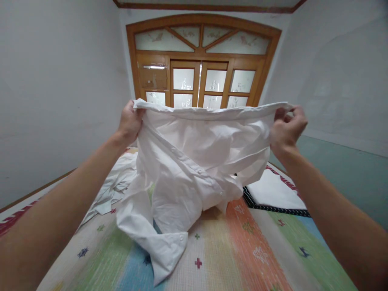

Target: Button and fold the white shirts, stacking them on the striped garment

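A white button-up shirt (182, 161) hangs in the air, its collar edge stretched nearly level between my two hands. My left hand (131, 123) is closed on the collar's left end. At the opposite end, my right hand (287, 125) pinches the collar between thumb and fingers. Buttons run along a placket that slants down across the shirt's middle. One cuffed sleeve dangles at the lower left and reaches down to the patterned bedspread (209, 242). Folds hide much of the shirt's lower part.
Crumpled white clothing (117, 178) lies on the bed at the left. To the right, a folded white garment (274, 188) rests on a black patterned cloth (279, 209). Walls flank the bed, and a wooden-framed glass door (200, 56) stands beyond.
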`<control>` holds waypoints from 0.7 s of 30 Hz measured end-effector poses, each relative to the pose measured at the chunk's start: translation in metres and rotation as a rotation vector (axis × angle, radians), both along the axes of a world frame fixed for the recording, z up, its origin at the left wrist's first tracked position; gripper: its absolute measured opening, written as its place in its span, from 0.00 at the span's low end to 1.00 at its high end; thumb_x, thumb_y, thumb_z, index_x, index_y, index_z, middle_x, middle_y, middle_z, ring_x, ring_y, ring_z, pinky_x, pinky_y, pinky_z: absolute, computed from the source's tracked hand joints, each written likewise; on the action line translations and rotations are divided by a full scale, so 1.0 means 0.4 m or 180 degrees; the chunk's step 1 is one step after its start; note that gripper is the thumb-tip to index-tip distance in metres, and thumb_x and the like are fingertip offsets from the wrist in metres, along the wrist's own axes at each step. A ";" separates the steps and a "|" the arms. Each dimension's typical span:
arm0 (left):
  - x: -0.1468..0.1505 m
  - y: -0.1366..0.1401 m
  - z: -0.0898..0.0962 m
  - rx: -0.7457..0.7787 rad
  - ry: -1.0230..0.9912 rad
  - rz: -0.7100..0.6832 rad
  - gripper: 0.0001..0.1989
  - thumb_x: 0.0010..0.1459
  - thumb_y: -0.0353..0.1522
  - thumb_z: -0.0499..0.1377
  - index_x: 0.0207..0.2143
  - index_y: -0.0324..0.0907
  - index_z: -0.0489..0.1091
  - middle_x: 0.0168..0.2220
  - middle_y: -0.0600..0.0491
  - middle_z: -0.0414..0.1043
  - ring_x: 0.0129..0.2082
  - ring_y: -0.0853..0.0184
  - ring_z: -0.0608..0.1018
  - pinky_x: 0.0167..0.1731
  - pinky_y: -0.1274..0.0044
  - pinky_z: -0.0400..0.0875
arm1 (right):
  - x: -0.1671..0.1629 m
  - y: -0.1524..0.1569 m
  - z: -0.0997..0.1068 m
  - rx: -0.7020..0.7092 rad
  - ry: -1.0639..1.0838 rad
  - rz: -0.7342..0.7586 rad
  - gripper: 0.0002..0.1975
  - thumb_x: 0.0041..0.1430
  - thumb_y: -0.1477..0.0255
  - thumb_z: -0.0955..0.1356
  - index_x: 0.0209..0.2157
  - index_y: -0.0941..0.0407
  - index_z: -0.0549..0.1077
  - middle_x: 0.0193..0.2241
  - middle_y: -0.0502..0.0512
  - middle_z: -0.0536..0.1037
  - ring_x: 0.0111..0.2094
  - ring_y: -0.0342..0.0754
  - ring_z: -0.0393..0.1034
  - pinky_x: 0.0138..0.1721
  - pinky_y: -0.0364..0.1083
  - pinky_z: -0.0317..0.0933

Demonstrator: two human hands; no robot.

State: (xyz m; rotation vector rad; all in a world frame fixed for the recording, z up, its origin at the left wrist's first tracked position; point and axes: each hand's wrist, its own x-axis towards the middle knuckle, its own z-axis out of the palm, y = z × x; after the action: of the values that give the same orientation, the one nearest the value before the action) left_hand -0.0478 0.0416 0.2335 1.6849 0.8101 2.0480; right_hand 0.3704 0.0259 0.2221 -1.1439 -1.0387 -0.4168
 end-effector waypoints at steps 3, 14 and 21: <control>-0.031 -0.012 0.065 0.0314 0.0539 0.0129 0.21 0.52 0.45 0.66 0.29 0.41 0.60 0.22 0.62 0.58 0.20 0.78 0.59 0.19 0.85 0.55 | 0.006 -0.033 0.065 0.0173 -0.0499 -0.0581 0.12 0.67 0.67 0.62 0.39 0.63 0.70 0.33 0.59 0.76 0.32 0.45 0.71 0.32 0.44 0.56; -0.009 0.137 -0.046 -0.1018 0.1895 0.2201 0.07 0.59 0.34 0.57 0.31 0.39 0.67 0.33 0.50 0.74 0.34 0.64 0.73 0.34 0.76 0.64 | -0.095 0.134 -0.010 -0.2151 -0.1860 -0.0712 0.16 0.69 0.70 0.58 0.48 0.65 0.70 0.43 0.71 0.76 0.45 0.56 0.71 0.41 0.51 0.59; 0.061 0.181 -0.314 -0.2080 0.3419 0.1693 0.10 0.60 0.35 0.52 0.39 0.38 0.68 0.39 0.46 0.76 0.42 0.60 0.77 0.39 0.76 0.67 | -0.192 0.209 -0.335 -0.3408 -0.2841 0.0372 0.19 0.64 0.71 0.61 0.54 0.62 0.70 0.55 0.67 0.71 0.58 0.56 0.63 0.56 0.51 0.57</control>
State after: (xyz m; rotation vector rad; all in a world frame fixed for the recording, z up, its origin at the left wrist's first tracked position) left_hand -0.0234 0.1141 0.1078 2.1903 2.1335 0.7072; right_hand 0.2935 0.1094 0.0880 -1.8746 -2.2542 -0.2567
